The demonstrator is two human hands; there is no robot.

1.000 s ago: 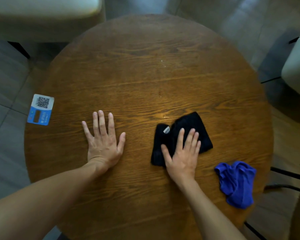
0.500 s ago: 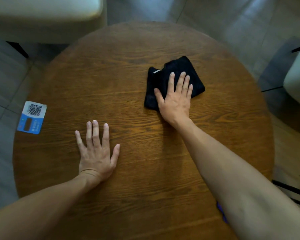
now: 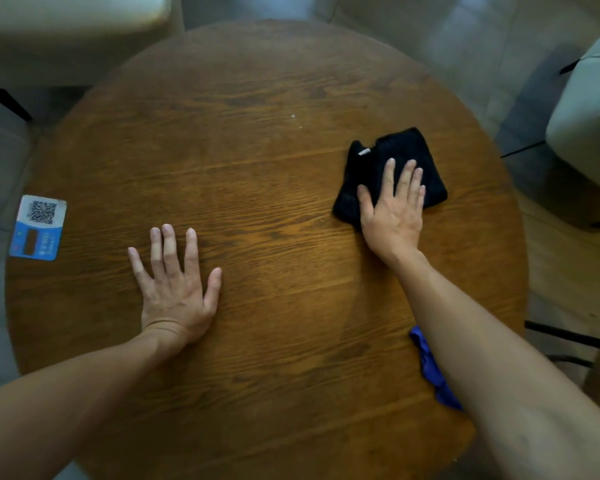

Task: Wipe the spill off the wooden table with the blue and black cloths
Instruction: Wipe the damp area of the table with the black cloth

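Observation:
A folded black cloth [image 3: 400, 150] lies on the right part of the round wooden table [image 3: 257, 168]. My right hand [image 3: 394, 209] presses flat on its near half, fingers spread over it. My left hand [image 3: 174, 289] rests palm down on the bare wood at the left, holding nothing. The blue cloth [image 3: 430, 368] lies crumpled near the front right edge, mostly hidden under my right forearm. A couple of tiny pale specks [image 3: 293, 116] show on the wood beyond the black cloth's left side.
A blue and white QR-code sticker [image 3: 37, 227] sits at the table's left edge. A pale cushioned seat [image 3: 66, 26] stands beyond the table at the far left, another [image 3: 589, 112] at the right. Dark chair legs [image 3: 565, 336] show at the right.
My right hand pushed the black cloth away across the table, then drew it back toward me and to the right. My left hand stayed flat in place. My forearm now covers most of the blue cloth.

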